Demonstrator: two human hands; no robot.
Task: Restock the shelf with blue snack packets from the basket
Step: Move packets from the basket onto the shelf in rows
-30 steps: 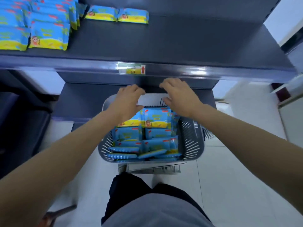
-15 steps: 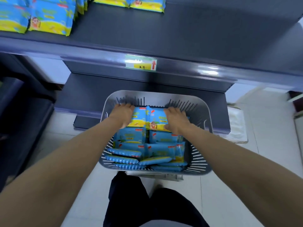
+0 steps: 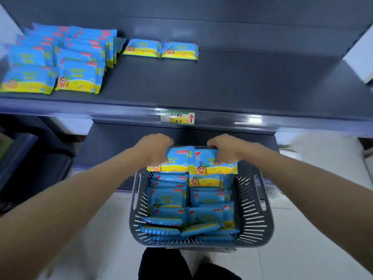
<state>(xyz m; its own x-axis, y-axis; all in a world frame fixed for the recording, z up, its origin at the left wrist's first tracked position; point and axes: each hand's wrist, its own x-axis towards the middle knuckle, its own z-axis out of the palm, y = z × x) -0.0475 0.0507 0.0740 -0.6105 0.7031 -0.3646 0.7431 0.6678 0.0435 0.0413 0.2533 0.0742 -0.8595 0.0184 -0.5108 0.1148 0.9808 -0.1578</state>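
Observation:
Two blue-and-yellow snack packets hang side by side above the far end of the grey slatted basket (image 3: 250, 215). My left hand (image 3: 155, 148) grips the left packet (image 3: 173, 160) and my right hand (image 3: 224, 148) grips the right packet (image 3: 210, 162). Several more blue packets (image 3: 181, 201) fill the basket below. On the dark shelf (image 3: 222, 81) several packets are stacked in rows at the left (image 3: 60, 63), and two single packets (image 3: 161, 49) lie flat further back near the middle.
A price label with a red arrow (image 3: 177, 118) sits on the shelf's front rail. A lower dark shelf (image 3: 113, 146) runs behind the basket. White floor tiles (image 3: 302, 249) spread to the right, and my dark trousers (image 3: 181, 265) show at the bottom.
Both hands reached down into the basket, closed on the top two packets and have lifted them up out of the basket toward the shelf. My view has tilted up.

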